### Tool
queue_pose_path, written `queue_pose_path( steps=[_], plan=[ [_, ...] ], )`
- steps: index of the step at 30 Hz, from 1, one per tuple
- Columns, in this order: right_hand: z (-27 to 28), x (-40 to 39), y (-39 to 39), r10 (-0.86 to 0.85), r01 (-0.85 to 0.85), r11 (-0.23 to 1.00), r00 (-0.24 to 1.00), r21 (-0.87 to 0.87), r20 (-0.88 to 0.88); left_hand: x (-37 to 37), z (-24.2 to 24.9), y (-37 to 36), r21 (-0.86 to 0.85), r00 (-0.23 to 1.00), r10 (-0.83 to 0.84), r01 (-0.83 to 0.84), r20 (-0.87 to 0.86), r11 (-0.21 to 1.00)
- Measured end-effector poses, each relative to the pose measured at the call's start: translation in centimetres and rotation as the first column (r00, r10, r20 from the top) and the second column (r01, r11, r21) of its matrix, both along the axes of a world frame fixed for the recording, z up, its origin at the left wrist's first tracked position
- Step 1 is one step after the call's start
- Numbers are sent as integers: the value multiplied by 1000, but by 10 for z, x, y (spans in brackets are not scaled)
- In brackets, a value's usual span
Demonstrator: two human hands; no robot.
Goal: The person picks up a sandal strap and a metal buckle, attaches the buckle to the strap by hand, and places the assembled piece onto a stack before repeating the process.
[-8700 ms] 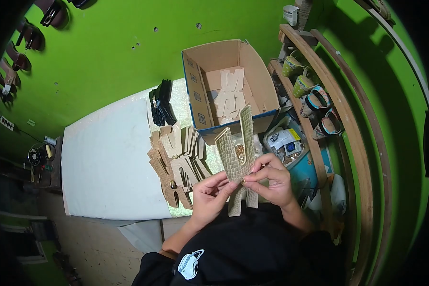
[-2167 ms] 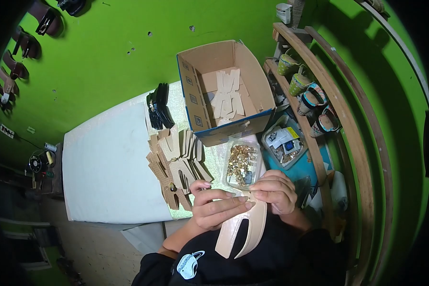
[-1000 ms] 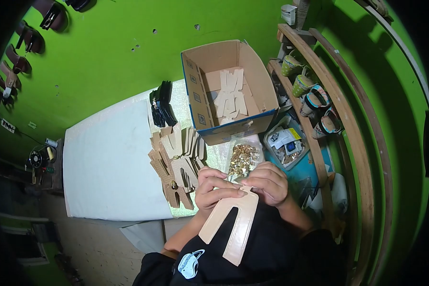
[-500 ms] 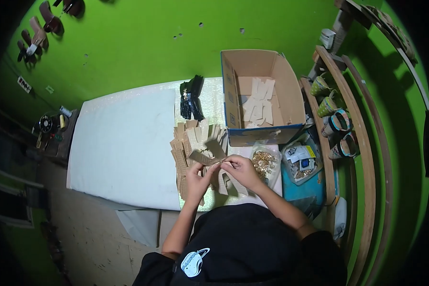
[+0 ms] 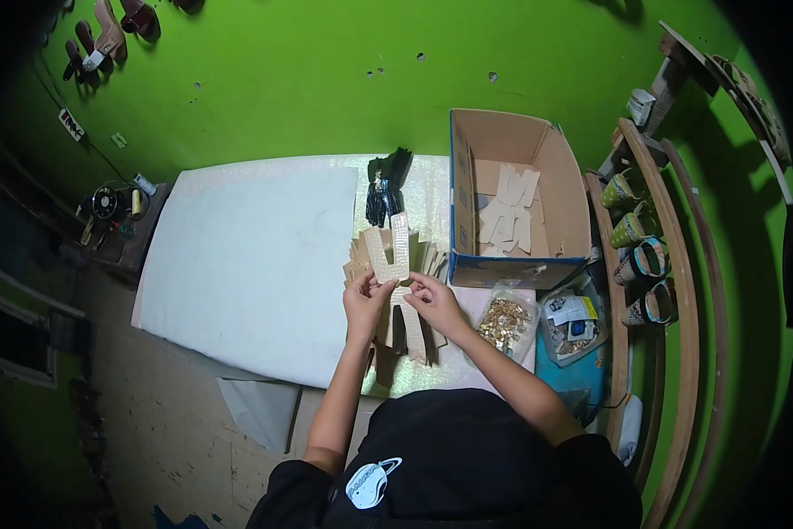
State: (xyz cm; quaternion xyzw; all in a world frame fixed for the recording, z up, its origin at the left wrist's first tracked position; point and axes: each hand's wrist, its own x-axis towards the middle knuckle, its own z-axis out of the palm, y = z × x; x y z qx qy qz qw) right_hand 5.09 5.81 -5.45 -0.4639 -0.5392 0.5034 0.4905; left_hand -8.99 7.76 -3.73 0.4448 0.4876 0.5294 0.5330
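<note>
A beige textured piece with U-shaped prongs [image 5: 391, 264] is held up between both hands, its prongs pointing to the back wall. My left hand [image 5: 366, 304] pinches its lower left part. My right hand [image 5: 433, 304] pinches near its lower right part, fingers closed. Beneath and around the hands lies a pile of beige and tan strap pieces [image 5: 411, 339]. Behind the pile rests a bundle of black shiny straps [image 5: 385, 187]. To the right of my right hand, a clear plastic container [image 5: 505, 324] holds small gold-coloured metal pieces.
A cardboard box [image 5: 520, 273] with pale cut pieces inside stands at the back right. Another plastic tub [image 5: 573, 331] sits at the right on a blue surface. A white sheet [image 5: 246, 264] covers the left of the table. Wooden racks [image 5: 679, 353] with footwear stand at the right.
The beige piece has been turned and raised, its prongs now upright in view. Both hands are a little farther apart. The whole view has shifted, with the table lower and farther right.
</note>
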Motion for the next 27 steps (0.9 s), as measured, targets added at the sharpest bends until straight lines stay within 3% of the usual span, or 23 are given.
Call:
queue_pose_path(
  steps=[3,5,13,16,18,24,27],
  plan=[
    [-2,0,3,-14,14,1000,996,-1,93,0,-7,4,42,999,13,-12,-29,999],
    [-2,0,4,-19,22,1000,989,-15,143,-1,-9,6,31,980,20,-14,-199,999],
    [-1,-1,4,-88,74,996,949,56,304,2,-8,8,60,955,20,-3,-295,998],
    [-3,-1,4,-99,83,995,940,60,327,3,-10,8,76,955,20,3,-297,997],
    [1,0,2,-89,77,996,937,49,338,3,-10,7,112,888,79,-31,-453,993],
    [2,2,-1,-84,74,996,932,41,353,5,-11,2,236,852,182,-71,-491,969],
    [3,5,-1,-89,70,995,928,64,361,6,4,-5,207,835,194,-98,-515,973]
  ],
)
